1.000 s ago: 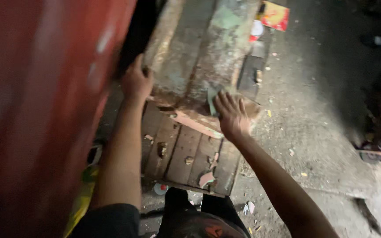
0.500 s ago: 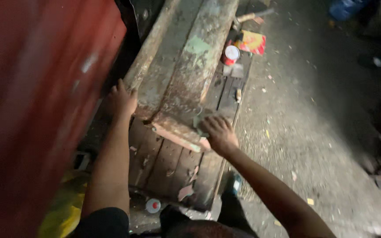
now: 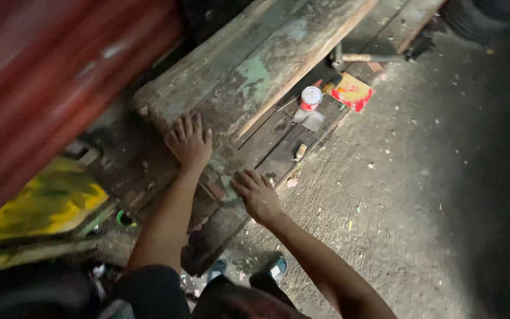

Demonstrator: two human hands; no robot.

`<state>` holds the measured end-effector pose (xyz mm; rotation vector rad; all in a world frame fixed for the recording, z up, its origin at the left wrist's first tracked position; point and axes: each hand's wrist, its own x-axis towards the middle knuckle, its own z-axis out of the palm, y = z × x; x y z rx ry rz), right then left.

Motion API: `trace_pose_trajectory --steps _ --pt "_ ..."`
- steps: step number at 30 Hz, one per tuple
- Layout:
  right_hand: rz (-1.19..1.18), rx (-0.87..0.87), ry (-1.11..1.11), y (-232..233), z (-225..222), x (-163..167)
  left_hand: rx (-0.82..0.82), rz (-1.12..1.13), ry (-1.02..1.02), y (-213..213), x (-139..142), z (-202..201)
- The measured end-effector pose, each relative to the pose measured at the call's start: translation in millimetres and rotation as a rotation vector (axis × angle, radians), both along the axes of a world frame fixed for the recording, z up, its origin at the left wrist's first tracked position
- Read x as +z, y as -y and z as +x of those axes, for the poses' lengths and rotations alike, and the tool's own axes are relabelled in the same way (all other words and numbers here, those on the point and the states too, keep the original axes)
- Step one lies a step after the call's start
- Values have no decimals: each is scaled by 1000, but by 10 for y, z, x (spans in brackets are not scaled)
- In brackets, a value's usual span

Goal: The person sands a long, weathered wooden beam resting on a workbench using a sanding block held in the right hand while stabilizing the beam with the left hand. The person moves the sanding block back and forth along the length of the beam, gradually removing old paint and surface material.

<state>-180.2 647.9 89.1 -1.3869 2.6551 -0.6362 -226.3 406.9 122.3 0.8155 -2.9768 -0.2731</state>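
Fingers spread flat, the left hand [image 3: 190, 142] presses the near end of a worn plank [image 3: 249, 77] at centre frame; the right hand [image 3: 259, 194], fingers loosely open, rests on the boards [image 3: 278, 153] just below. A red panel [image 3: 60, 71] blurs the upper left. A red can [image 3: 310, 98] stands upper centre, details dim.
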Motion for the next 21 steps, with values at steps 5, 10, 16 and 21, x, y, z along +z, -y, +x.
trace_pose_trajectory --steps 5,10,16,21 --pt "-61 -54 -127 -163 -86 -290 -21 -46 -114 -138 -248 271" --pt "-246 -20 -78 -392 -401 -338 -31 90 -217 -447 -549 560" --pt "-326 -11 5 -401 -748 -351 54 194 -295 -573 -872 652" --pt "-360 -13 -51 -305 -1164 -529 86 158 -298 -689 -1145 775"
